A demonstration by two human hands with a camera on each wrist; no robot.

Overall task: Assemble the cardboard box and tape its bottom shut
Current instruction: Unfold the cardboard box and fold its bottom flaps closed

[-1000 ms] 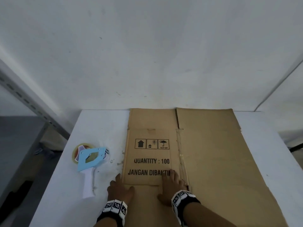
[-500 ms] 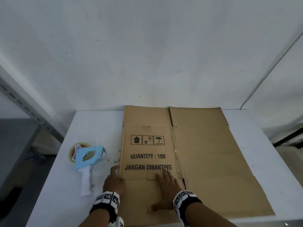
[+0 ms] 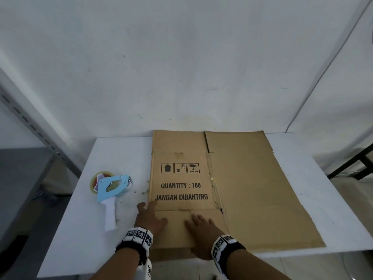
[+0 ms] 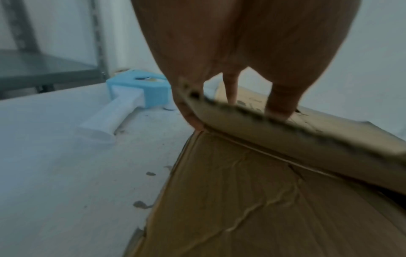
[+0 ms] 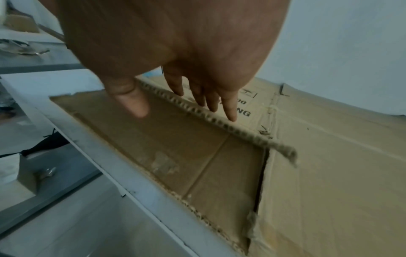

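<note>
A flattened brown cardboard box (image 3: 252,188) printed "QUANTITY : 100" lies on the white table (image 3: 80,229). Its upper near flap (image 4: 307,144) is raised off the lower flap (image 5: 175,147). My left hand (image 3: 150,211) pinches that flap's left corner, fingers on the outer face and thumb beneath. My right hand (image 3: 196,220) holds the same corrugated edge further right, with straight fingers (image 5: 228,111) on top and the thumb on the inner side. A blue and white tape dispenser (image 3: 112,188) with its tape roll lies left of the box, untouched.
A white wall (image 3: 181,77) rises right behind the table. A grey slotted shelf upright (image 3: 30,126) stands at the left and a black frame (image 3: 353,164) at the right. Cardboard crumbs (image 3: 144,191) dot the table. The box's near end overhangs the table's front edge.
Both hands drew back from the printed panel to the near flap. They lay flat on the cardboard before; now they hold the flap's edge raised. The dispenser has not moved.
</note>
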